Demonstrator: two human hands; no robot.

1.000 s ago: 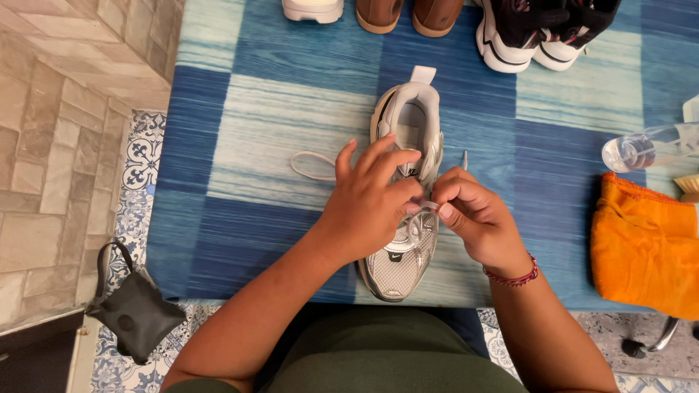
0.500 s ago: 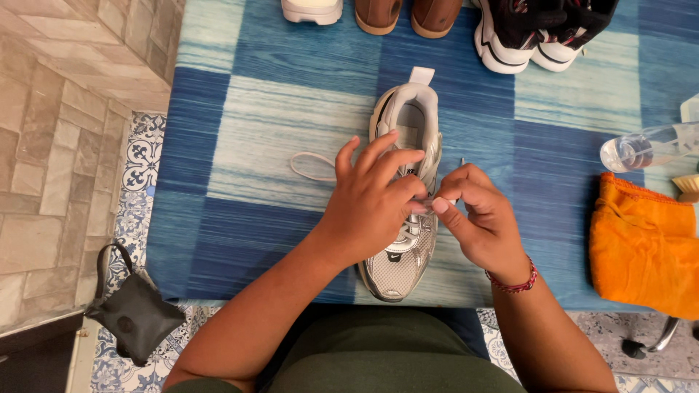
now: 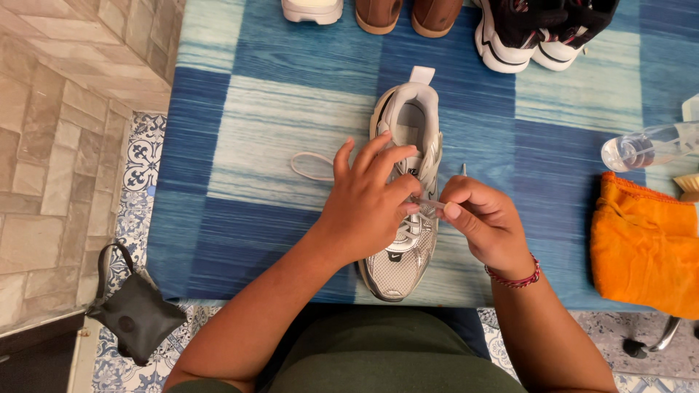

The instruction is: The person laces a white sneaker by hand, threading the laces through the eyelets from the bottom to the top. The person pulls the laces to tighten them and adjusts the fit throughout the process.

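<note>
— Both hands pinch the same pale shoelace: the right hand has thumb and forefinger closed on its tip, and the left hand closes its fingertips on it just beside, over the eyelets of the silver-and-white mesh running shoe.

— Where does the shoe lie?

— Directly under the grip, toe toward the person, heel tab pointing away. A loose loop of white lace trails out to the left of the left hand.

— Which step is that?

— I judge it to be lacing, mid-row (the tip looks poised at an eyelet, though the fingers hide which one). The next move, I'd say, calls for a steady tip and the left fingers holding the eyelet flap firm.

— And the surface?

— A blue wood-grain checked tabletop. Beyond the grip stand a white shoe, brown shoes and black-and-white trainers; to the right, an orange cloth and a clear plastic bottle. Left and below, a patterned tile floor with a small dark bag.
</note>
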